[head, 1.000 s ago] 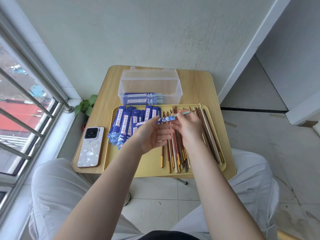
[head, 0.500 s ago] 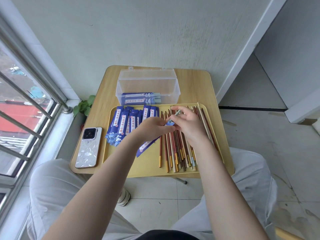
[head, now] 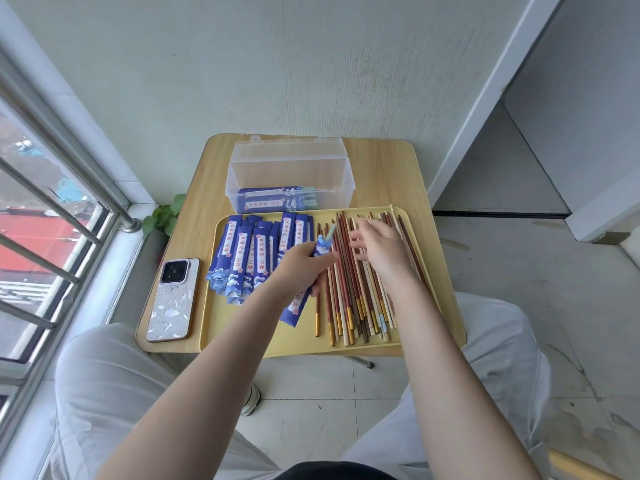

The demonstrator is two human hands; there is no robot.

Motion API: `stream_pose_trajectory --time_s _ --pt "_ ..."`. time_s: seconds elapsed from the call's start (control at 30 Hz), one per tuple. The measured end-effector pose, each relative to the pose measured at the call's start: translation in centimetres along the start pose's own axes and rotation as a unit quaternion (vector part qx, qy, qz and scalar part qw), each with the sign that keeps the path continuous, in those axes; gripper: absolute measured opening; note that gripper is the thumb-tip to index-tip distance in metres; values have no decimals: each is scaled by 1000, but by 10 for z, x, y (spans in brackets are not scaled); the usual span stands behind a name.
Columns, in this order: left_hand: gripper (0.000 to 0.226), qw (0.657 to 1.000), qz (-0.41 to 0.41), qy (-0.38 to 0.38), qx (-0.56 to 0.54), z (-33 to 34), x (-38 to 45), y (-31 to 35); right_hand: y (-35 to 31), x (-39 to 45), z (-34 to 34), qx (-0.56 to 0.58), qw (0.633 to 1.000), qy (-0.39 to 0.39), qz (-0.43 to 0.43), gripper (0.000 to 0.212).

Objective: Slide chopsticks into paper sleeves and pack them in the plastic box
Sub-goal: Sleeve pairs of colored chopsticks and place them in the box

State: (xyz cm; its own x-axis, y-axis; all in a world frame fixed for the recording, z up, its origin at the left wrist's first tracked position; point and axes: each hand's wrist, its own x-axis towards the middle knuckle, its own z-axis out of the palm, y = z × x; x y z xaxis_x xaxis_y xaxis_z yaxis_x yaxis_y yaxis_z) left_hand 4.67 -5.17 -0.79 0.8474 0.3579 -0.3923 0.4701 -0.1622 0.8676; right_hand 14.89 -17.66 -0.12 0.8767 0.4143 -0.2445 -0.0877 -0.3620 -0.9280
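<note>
right hand (head: 379, 249) now off the sleeved chopstick (head: 313, 271), fingers spread, left hand (head: 301, 263) gripping it

Small wooden desk (head: 381, 174) against a pale wall, with a yellow tray (head: 256, 341) on the near part. Left hand (head: 301, 263) gripping a blue paper sleeve (head: 298, 306), a light blue-green chopstick tip (head: 330, 232) sticking out at the far end. Right hand (head: 379, 245) over the loose chopsticks (head: 349, 299), fingers relaxed, holding nothing. Empty sleeves (head: 252, 254) heaped on the tray's left side. Clear plastic box (head: 289, 168) behind the tray, some filled sleeves inside. Phone (head: 171, 299) left of the tray.
</note>
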Motion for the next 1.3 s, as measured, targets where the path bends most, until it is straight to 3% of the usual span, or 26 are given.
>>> stream_pose_trajectory --time_s 0.1,0.17,0.3,0.37,0.43,0.57,0.77,0.93,1.0,1.3 --pt "27 995 -38 85 -39 2 6 -7 12 2 -19 -87 991 102 26 32" --pt "29 993 -40 97 -57 8 9 -10 18 4 -31 -162 979 117 45 31" --pt "41 1000 -4 9 -29 32 12 -5 23 5 -42 -317 942 28 111 24" --pt "35 999 0 -45 13 44 14 0 26 4 -41 -363 925 -7 113 22" --pt "42 996 2 -51 67 50 20 -2 28 2 -38 -390 915 -22 98 21" --pt "51 994 -10 27 103 46 26 -13 31 -1 -34 -400 913 -46 58 13" --pt "40 992 -31 82 86 28 26 -27 36 -5 -15 -377 923 -61 53 33" --pt "44 991 -37 89 89 22 24 -30 39 -5 2 -388 918 -73 36 76" --pt "50 991 -40 94 86 22 25 -30 39 -4 4 -398 914 -67 39 83" --pt "44 993 -46 105 6 14 24 -34 44 -2 -5 -408 912 -8 42 50"
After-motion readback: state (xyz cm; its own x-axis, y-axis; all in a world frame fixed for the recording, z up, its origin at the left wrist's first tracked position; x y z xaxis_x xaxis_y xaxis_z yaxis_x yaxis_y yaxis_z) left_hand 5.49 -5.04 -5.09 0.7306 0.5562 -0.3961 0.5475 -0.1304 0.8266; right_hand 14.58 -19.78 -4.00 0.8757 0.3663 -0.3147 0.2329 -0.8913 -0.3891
